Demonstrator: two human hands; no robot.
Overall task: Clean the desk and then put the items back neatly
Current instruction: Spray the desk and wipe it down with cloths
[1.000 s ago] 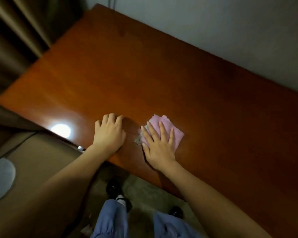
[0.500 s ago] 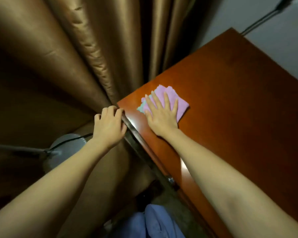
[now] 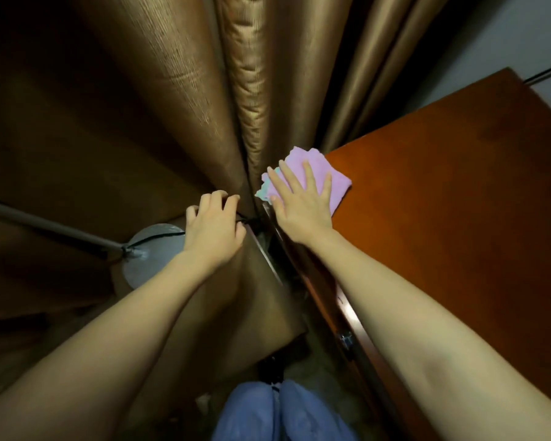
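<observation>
Head view, left to right: far left, a slanted grey pole (image 3: 45, 226) running down to a round grey base (image 3: 150, 253) with a dark cord across it, both backed by heavy bronze curtain (image 3: 178, 90) folds. Next, the left hand (image 3: 213, 227), reaching forward past the bench corner, fingers curled loosely at the curtain's foot beside a thin dark cord; whether anything is actually pinched there, impossible to tell, so left grip unclear, most likely resting and holding nothing. Then the narrow gap between a tan panel and the bench edge, blue trouser legs (image 3: 280, 412) low in the middle. Just right of the gap, the right hand (image 3: 303, 205), laid flat with fingers spread and straight on the pink cloth (image 3: 328, 173): a wide, open-palmed grip, pressing rather than clutching. Cloth folded, a pale green layer peeping at its left side, sitting at the very near-left corner of the reddish-brown bench (image 3: 458, 218), partly overhanging toward the curtain. Judged from look: light, soft, limp, easily bunched; slides readily over polished wood, so best driven by even palm pressure across the middle of the fold. For lifting, better pinched at the folded edge, all layers together, to stop it falling open. Rightmost, bare glossy bench top and a strip of pale wall.
</observation>
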